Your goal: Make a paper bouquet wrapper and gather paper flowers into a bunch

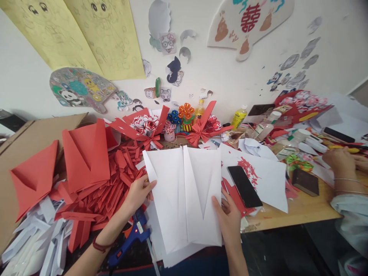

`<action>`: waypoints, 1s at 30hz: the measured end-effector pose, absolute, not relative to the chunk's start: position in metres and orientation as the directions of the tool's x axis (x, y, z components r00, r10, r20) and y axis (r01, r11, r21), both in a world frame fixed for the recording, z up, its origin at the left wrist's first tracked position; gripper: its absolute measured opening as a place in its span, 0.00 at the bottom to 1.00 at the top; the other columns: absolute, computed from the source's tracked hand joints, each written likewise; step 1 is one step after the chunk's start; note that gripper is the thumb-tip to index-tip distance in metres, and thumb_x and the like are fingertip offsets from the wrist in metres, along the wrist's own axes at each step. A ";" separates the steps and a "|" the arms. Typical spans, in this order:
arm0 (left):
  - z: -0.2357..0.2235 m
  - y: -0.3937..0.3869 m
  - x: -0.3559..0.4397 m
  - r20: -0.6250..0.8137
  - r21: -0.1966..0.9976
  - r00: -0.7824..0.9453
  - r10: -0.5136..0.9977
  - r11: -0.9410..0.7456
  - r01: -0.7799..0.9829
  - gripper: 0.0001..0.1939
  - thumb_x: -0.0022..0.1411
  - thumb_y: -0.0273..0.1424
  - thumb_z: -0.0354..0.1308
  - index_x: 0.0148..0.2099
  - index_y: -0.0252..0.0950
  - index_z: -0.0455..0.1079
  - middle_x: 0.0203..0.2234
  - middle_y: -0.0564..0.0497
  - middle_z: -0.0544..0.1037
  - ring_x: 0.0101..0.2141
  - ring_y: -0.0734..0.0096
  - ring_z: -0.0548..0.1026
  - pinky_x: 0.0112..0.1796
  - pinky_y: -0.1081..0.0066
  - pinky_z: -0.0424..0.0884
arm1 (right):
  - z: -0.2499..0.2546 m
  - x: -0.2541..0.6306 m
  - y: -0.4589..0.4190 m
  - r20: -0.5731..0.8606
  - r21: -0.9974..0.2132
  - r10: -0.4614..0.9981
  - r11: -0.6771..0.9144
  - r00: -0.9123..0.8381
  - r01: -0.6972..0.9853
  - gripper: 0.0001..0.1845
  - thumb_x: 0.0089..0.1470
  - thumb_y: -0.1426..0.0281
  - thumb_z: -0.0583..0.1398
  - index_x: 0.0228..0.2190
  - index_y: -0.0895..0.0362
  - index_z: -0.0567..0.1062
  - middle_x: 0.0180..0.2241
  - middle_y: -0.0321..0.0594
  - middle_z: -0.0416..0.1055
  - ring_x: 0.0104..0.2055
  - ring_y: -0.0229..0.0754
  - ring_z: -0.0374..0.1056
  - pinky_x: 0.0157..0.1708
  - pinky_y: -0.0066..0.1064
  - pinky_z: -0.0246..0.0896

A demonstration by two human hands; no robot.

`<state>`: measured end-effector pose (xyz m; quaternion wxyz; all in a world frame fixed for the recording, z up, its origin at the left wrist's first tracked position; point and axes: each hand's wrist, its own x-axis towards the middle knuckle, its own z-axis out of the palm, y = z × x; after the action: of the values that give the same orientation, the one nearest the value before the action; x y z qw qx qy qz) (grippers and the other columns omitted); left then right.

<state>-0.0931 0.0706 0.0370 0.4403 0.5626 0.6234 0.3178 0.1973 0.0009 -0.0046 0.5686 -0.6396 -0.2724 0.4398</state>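
Upright in front of me is a folded white paper piece (172,191), with a centre seam and slanting pleats on its face. My left hand (141,191) pinches its left edge between thumb and fingers. At the right edge, my right hand (228,211) grips it with the thumb on the front and the fingers behind. More white sheets (156,226) lie beneath it. A blue glue gun (130,239) with a red light rests below my left wrist. To the left are red folded paper pieces (86,157) of similar pleated shape.
Red paper strips (106,195) and white strips (37,234) are heaped at left beside a cardboard box (25,149). A black phone (244,186) lies on paper at right. Paper bouquets (146,126) and bottles (239,117) line the wall. Another person's hand (340,163) is at far right.
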 end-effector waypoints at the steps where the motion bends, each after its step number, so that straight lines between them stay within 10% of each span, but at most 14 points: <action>1: 0.036 0.071 -0.093 -0.190 0.892 0.021 0.982 0.163 0.421 0.20 0.59 0.49 0.56 0.36 0.36 0.67 0.12 0.56 0.72 0.13 0.71 0.70 0.17 0.75 0.61 | -0.005 0.197 0.001 -0.260 -0.965 0.850 -0.206 0.458 -0.165 0.48 0.42 0.52 0.70 0.59 0.61 0.66 0.44 0.49 0.76 0.43 0.49 0.74 0.40 0.34 0.73; 20: 0.033 0.071 -0.096 -0.211 0.900 0.049 0.976 0.175 0.398 0.21 0.59 0.50 0.56 0.37 0.36 0.66 0.13 0.56 0.73 0.13 0.71 0.69 0.16 0.75 0.64 | -0.003 0.198 0.000 -0.172 -0.978 0.850 -0.206 0.497 0.014 0.47 0.46 0.49 0.66 0.61 0.59 0.65 0.49 0.49 0.73 0.49 0.51 0.72 0.49 0.40 0.70; 30: 0.043 0.068 -0.089 -0.180 0.946 0.056 0.982 0.157 0.283 0.25 0.56 0.53 0.60 0.37 0.34 0.68 0.18 0.55 0.73 0.18 0.73 0.70 0.19 0.75 0.63 | 0.000 0.197 0.003 -0.237 -0.970 0.869 -0.186 0.434 -0.156 0.51 0.41 0.53 0.71 0.63 0.56 0.62 0.50 0.49 0.73 0.50 0.52 0.71 0.49 0.41 0.70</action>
<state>-0.0885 0.0683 0.0430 0.4857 0.5405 0.5854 0.3597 0.1969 0.0033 0.0001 0.5706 -0.6255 -0.2849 0.4494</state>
